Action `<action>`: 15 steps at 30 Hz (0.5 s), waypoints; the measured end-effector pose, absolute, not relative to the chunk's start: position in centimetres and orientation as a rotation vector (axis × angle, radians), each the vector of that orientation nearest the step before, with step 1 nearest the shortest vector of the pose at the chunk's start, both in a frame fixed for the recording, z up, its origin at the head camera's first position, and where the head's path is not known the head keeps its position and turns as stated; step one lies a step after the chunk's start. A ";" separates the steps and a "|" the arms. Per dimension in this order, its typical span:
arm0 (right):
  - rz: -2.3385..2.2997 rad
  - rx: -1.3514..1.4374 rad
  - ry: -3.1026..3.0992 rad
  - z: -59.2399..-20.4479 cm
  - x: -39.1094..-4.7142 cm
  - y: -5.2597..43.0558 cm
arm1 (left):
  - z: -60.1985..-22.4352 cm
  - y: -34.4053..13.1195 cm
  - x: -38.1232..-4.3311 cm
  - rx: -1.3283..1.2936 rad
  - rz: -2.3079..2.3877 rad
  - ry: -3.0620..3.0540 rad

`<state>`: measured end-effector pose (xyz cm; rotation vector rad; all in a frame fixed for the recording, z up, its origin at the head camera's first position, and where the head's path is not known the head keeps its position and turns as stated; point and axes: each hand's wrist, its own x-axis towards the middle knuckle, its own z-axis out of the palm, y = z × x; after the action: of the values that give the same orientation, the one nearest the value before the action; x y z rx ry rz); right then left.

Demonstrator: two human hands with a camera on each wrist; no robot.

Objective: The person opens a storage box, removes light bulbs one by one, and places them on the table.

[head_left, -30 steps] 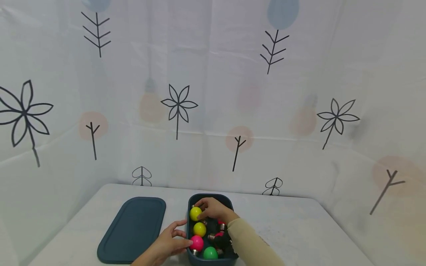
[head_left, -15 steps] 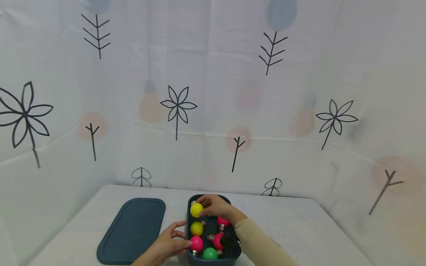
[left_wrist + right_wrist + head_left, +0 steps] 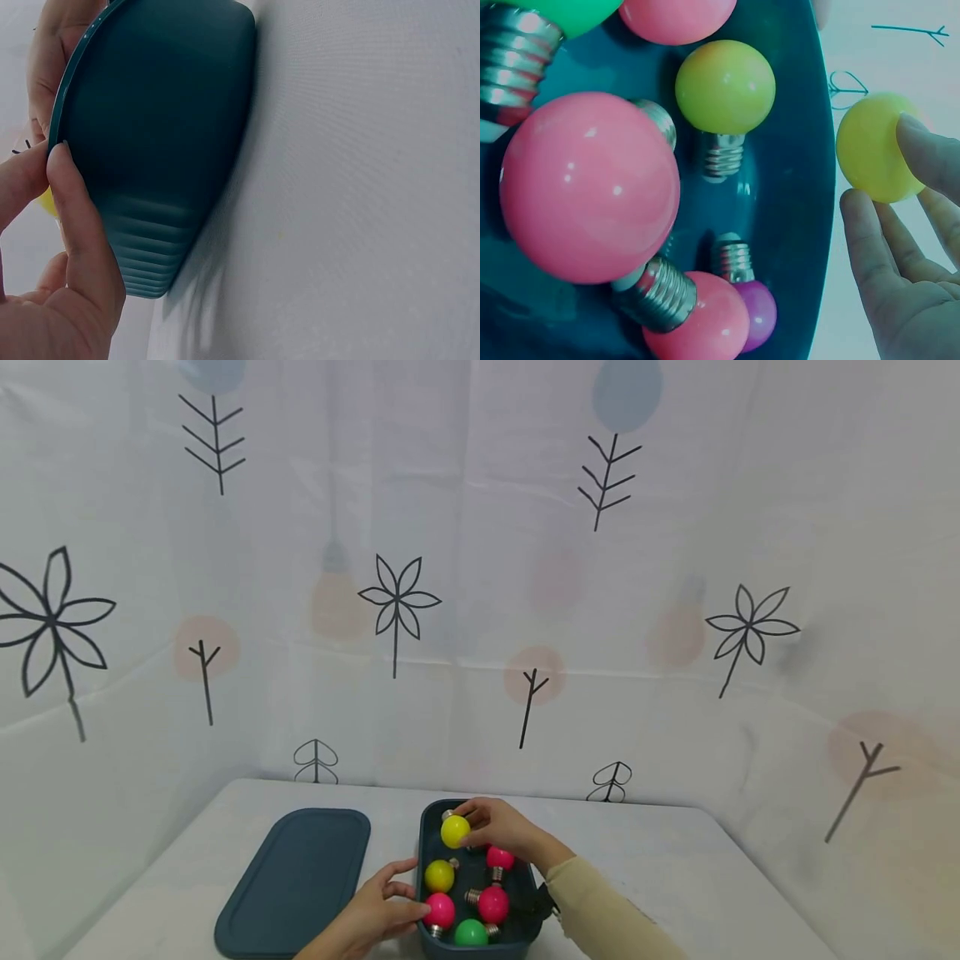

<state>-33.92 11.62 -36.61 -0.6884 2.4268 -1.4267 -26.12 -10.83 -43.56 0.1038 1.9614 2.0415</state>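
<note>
Pinch the yellow bulb (image 3: pixel 454 832) lightly by its glass, thumb on one side and fingers on the other, metal base left free and turned to the far side. Move slowly, clear of the rim, to avoid knocking glass on glass. Brace the box (image 3: pixel 480 951) at its left edge, no harder than needed to prevent sliding. Mind the pink bulb (image 3: pixel 440 911) right beside the left thumb; avoid nudging it toward the green bulb (image 3: pixel 471 932).

Find the yellow bulb gripped between thumb and fingers of the right hand (image 3: pixel 506 828), over the far end of the box and beyond the second yellow bulb (image 3: pixel 439 877). Note the left hand (image 3: pixel 375 910) pinching the box rim, nearer the body and well apart from the yellow bulb; cannot tell whether touching the pink bulb. See the lid (image 3: pixel 292 883) flat on the bench (image 3: pixel 660 852), left of the box, touched by neither of the hands.
</note>
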 end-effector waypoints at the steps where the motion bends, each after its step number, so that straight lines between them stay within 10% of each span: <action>1: -1.425 -0.688 2.430 -36.6 -33.9 11.7 | -43.6 -10.8 -26.1 0.106 2.043 1.960; 15: -1.408 -0.673 2.488 -36.5 -33.4 13.2 | -43.9 -10.8 -26.4 0.083 2.051 1.962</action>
<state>-33.41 13.18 -36.52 -0.6728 2.4882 -1.4080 -26.37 -10.77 -43.88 0.0834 1.9622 2.0514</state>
